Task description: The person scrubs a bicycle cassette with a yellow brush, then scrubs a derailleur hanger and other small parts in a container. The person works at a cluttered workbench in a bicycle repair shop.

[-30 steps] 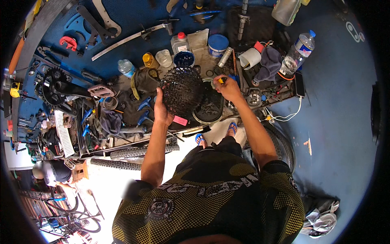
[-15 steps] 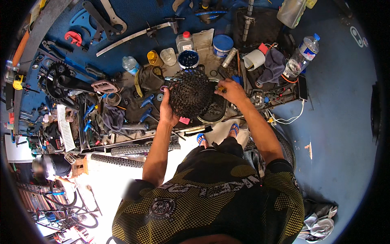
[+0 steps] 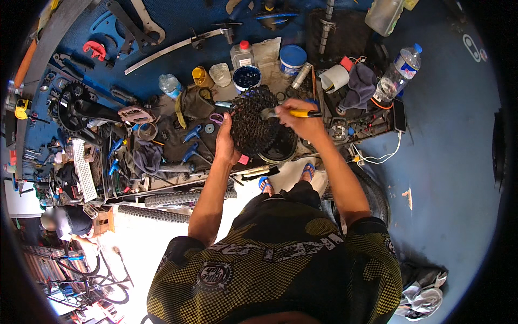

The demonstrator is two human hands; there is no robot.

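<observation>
My left hand (image 3: 226, 143) grips a dark bicycle cassette (image 3: 250, 127) by its left edge, thumb on the near face, holding it tilted over the bench. My right hand (image 3: 303, 123) is closed round a paintbrush (image 3: 305, 113) with a yellow and black handle. Its pale bristle end lies against the right part of the cassette's sprockets. Below and to the right of the cassette is a round, dark, shallow pan (image 3: 287, 150), partly hidden. An open blue tub (image 3: 246, 77) with dark contents stands just behind the cassette.
Blue-handled hex keys (image 3: 191, 135), a cloth (image 3: 147, 157) and a crankset (image 3: 73, 108) lie to the left. At the right are a paper roll (image 3: 334, 79), a grey rag (image 3: 360, 86) and a water bottle (image 3: 398, 73). Tyres (image 3: 156, 213) lie below the bench edge.
My right hand has brought the brush left onto the cassette, its handle now showing to the right. The cassette stays in my left hand, tilted slightly differently. The whole view has shifted slightly.
</observation>
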